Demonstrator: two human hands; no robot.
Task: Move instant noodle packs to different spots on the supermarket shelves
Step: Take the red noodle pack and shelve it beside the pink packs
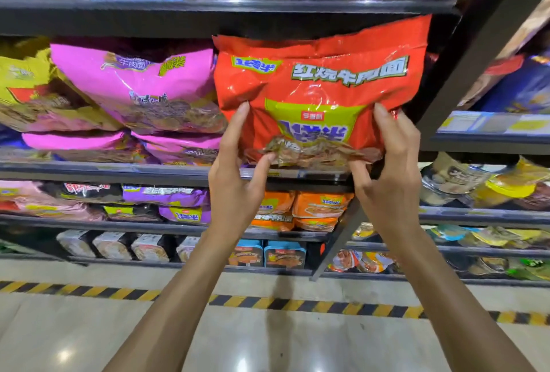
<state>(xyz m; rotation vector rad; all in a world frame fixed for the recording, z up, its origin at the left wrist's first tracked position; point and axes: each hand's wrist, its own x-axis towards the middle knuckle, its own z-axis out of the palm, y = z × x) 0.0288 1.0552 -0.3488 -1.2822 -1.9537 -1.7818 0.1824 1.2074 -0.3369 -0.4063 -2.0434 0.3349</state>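
Hands frame the red noodle pack (321,82) at its two lower corners, right of centre in the frame. The left hand (235,169) stretches its fingers up the pack's left face and pinches the crumpled bottom seam with its thumb. The right hand (390,169) mirrors it, fingers up the right edge and thumb tucked under the bottom. The pack stands upright at the shelf front, beside the pink packs (134,82) at centre left; whether it rests on the shelf edge (119,170) I cannot tell. It looks light, soft and crinkly, with slick film over brittle noodle blocks, so a hard squeeze would likely crack them. Holding the bottom corners or supporting the base seems safest, since the glossy face offers little purchase.
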